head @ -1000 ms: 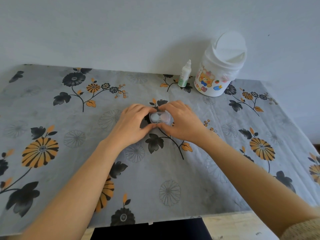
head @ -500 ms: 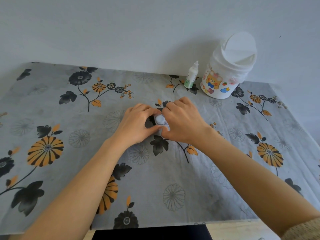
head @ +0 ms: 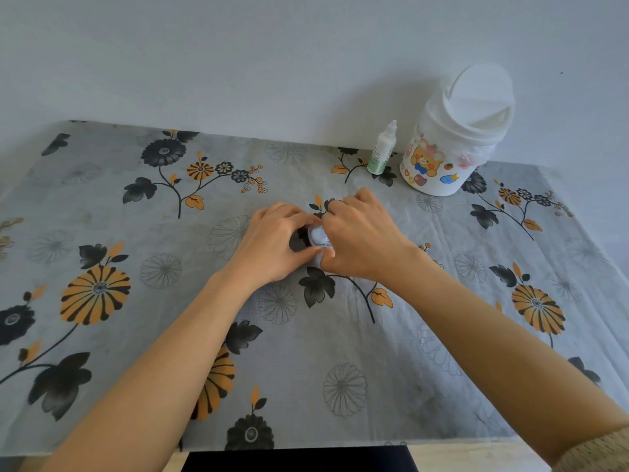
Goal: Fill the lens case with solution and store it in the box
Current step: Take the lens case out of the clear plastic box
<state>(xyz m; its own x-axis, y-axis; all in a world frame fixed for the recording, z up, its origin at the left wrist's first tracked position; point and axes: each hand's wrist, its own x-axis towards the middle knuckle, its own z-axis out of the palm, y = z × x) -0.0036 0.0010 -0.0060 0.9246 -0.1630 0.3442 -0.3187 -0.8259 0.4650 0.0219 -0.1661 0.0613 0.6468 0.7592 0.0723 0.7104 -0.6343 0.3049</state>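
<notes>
The lens case (head: pixel 318 237) sits at mid-counter (head: pixel 340 386), pinched between both hands: the left hand (head: pixel 272 241) grips its left end with curled fingers and thumb, the right hand (head: pixel 360 238) curls over its right end, hiding most of it. Its long axis seems to run left to right, though too little shows to be sure. The solution bottle (head: pixel 382 149) stands upright far-right of the case, just beside the white tub (head: pixel 452 137), so the right hand looks nearer for the reach.
</notes>
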